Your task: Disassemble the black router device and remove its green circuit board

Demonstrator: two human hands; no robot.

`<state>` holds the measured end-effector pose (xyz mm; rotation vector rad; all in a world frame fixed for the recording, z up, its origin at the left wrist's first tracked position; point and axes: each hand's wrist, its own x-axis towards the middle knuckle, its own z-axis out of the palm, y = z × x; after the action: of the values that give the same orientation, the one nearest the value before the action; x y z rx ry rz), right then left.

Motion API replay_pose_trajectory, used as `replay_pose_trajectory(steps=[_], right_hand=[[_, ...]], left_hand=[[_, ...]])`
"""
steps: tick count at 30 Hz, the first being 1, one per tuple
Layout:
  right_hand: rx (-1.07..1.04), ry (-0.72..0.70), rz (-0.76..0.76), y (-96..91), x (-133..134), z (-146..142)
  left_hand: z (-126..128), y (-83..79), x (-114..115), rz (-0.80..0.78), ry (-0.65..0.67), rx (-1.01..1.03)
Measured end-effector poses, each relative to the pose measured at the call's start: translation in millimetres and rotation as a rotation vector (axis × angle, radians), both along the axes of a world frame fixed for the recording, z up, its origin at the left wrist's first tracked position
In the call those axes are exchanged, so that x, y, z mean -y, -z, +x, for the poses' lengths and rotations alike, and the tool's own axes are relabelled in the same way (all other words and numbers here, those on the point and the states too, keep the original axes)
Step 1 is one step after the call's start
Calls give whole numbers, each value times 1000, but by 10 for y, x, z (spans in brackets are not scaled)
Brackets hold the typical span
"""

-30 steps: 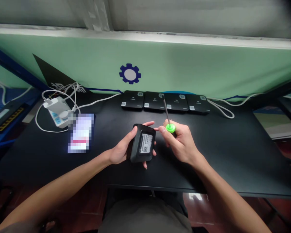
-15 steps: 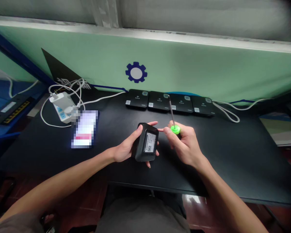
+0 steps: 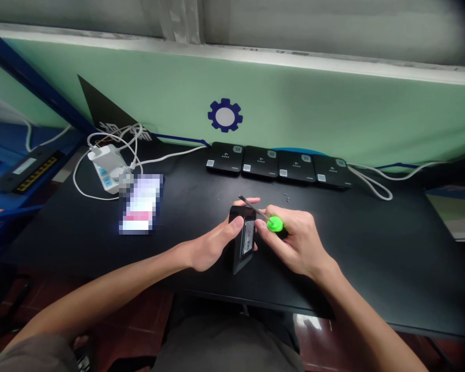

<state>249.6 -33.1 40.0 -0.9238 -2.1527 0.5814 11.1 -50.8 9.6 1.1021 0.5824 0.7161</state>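
Box tipped onto its edge since last frame, screwdriver lowered. Black desk (image 3: pixel 372 268) had open room R of hands; four black units (image 3: pixel 279 168) lined back edge, power strip (image 3: pixel 108 168) far L. Black box (image 3: pixel 242 238) sat mid-desk, held in narrow grip by L hand (image 3: pixel 213 245); R hand (image 3: pixel 298 243) pinched green-handled screwdriver (image 3: pixel 275 223), shaft angled over box top.

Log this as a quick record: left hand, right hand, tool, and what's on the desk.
left hand: grips black device upright on edge, label facing right
right hand: pinches green-handled screwdriver
tool position: shaft angled over the device's top edge
desk: black desk with four black boxes in a row, white power strip, pixelated phone
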Motion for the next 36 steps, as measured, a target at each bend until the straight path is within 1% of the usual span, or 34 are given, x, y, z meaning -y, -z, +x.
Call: replay_pose_trajectory(steps=[4, 7, 9, 12, 15, 20, 25, 26, 28, 30, 32, 34, 36], right_hand=[[-14, -14, -14, 32, -7, 7], [-71, -38, -50, 54, -20, 9], [-100, -46, -71, 62, -23, 8], [-110, -31, -79, 65, -19, 11], [-110, -4, -86, 66, -21, 31], [-153, 7, -158, 66, -45, 71], [-192, -71, -312, 38, -26, 39], [-193, -66, -312, 27, -21, 35], [-190, -6, -288, 4, -22, 51], [-196, 66, -297, -18, -42, 105], [-206, 100, -332, -24, -78, 179], [-232, 97, -377, -8, -114, 244], [-283, 74, -433, 23, -138, 279]], left_hand=[[-12, 29, -14, 12, 23, -15], [-18, 37, -9, 48, 37, -53], [-22, 35, -7, 41, 38, -69], [-33, 24, -16, 9, 42, -69], [-48, 12, -32, 8, 52, -65], [-55, 10, -30, 20, 50, -66], [-48, 35, -41, -62, 38, -24], [-52, 43, -55, -82, 33, -10], [-69, 50, -96, -113, 27, 33], [-93, 29, -147, -139, 32, 97], [-117, -30, -197, -162, 45, 163], [-132, -116, -234, -176, 40, 205], [-137, -200, -256, -175, 5, 220]])
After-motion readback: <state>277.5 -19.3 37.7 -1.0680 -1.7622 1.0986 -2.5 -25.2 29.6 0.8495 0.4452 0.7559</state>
